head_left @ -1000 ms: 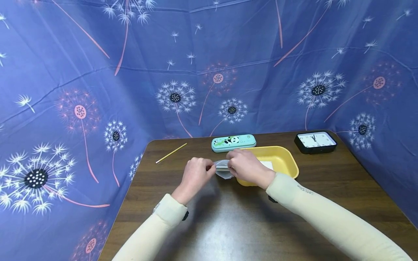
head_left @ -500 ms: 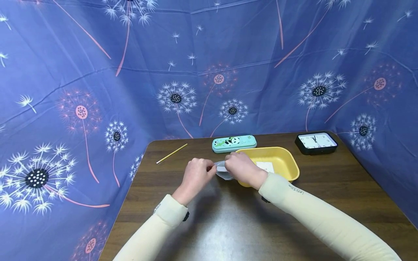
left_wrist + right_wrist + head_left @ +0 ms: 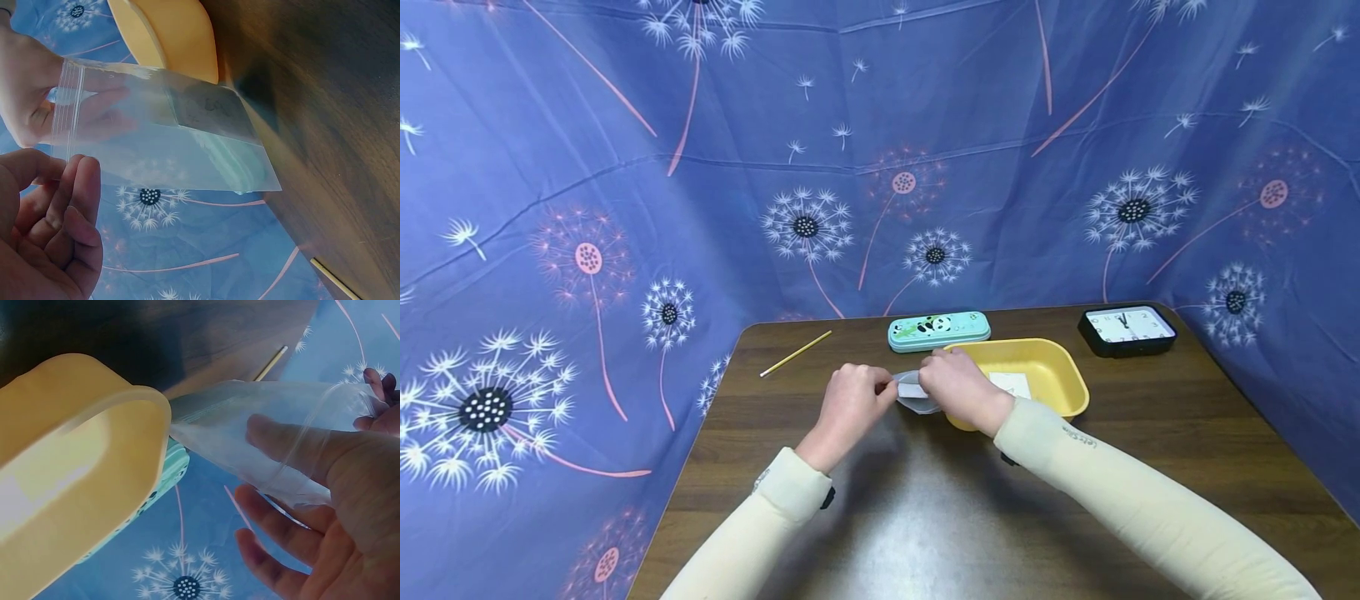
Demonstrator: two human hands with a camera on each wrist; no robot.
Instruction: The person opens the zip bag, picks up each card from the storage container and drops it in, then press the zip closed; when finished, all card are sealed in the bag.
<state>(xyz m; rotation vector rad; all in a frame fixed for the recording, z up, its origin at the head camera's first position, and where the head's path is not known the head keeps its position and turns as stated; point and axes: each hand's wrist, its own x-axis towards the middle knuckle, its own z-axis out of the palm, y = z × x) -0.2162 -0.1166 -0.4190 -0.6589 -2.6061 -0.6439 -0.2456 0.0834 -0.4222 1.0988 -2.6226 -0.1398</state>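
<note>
A clear zip bag point(image 3: 150, 147) hangs between my two hands. At its zip edge, my left hand point(image 3: 855, 406) pinches the plastic between thumb and fingers, as the left wrist view shows. My right hand point(image 3: 964, 387) holds the opposite side of the mouth. In the right wrist view its thumb point(image 3: 275, 437) shows through the plastic, with the other fingers below the bag. A flat rectangular card point(image 3: 212, 112) with faint marks lies toward the bag's bottom. The yellow bin point(image 3: 1045, 371) is beside my right hand, with white cards point(image 3: 1011, 384) in it.
Behind the bin lies a mint panda pencil case point(image 3: 938, 331). A yellow pencil point(image 3: 796, 354) is at the table's left side. A black-framed clock point(image 3: 1127, 328) stands at the back right of the wooden table point(image 3: 1165, 433). Blue patterned cloth point(image 3: 880, 108) hangs behind.
My right hand has shifted slightly left over the bag, uncovering more of the white cards in the bin. The left hand stays nearly still on the bag's edge.
</note>
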